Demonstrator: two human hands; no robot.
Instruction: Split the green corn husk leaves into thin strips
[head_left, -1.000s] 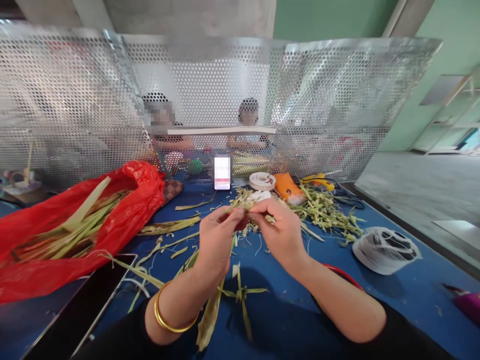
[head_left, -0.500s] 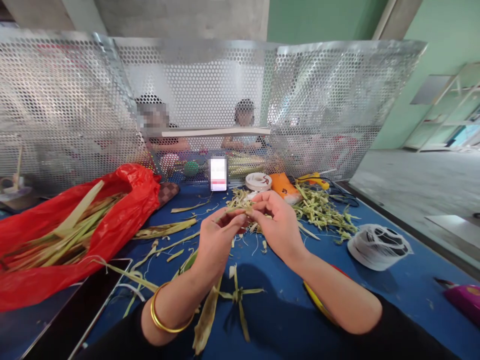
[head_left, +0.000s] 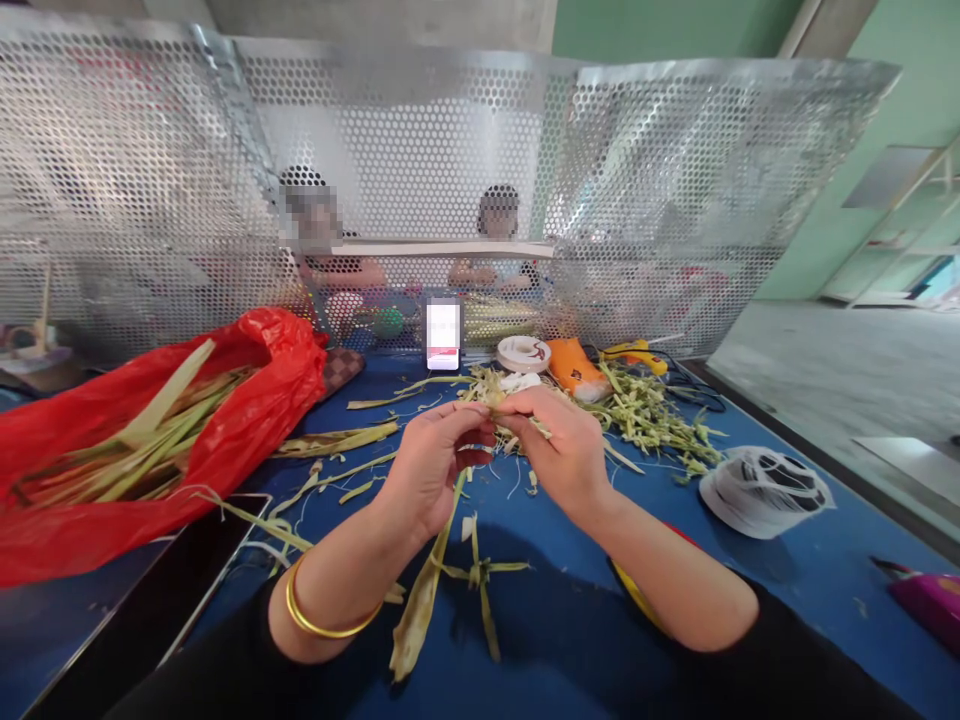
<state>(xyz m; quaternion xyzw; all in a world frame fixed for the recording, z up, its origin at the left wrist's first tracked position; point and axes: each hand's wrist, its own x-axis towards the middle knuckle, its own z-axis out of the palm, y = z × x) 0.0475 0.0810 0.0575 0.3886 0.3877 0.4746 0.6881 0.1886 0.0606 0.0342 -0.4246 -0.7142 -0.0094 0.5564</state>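
My left hand (head_left: 426,462) and my right hand (head_left: 566,452) meet over the middle of the table, thumbs and fingertips pinched close together. Between them is a small piece of pale dried leaf strip (head_left: 493,402), mostly covered by the fingers. A long, browned leaf strip (head_left: 417,622) runs from the table up toward my left hand; I cannot tell whether it joins the held piece. Below my hands lies a knotted, cross-shaped leaf piece (head_left: 478,574). Leaf scraps and a pile of small knotted pieces (head_left: 651,415) lie beyond and right of my right hand.
On the left, a red plastic bag (head_left: 289,355) holds long leaf strips, beside a dark flat tablet-like panel (head_left: 142,610). A lit phone (head_left: 443,335) stands before the perforated metal screen (head_left: 435,150); two people sit behind it. Tape roll (head_left: 523,353), orange packet (head_left: 576,370) and white cord spool (head_left: 763,492) lie rightward.
My left hand has turned, its fingers more curled beneath the thumb, and the right fingers have drawn down into a tighter pinch. The camera view has shifted slightly.
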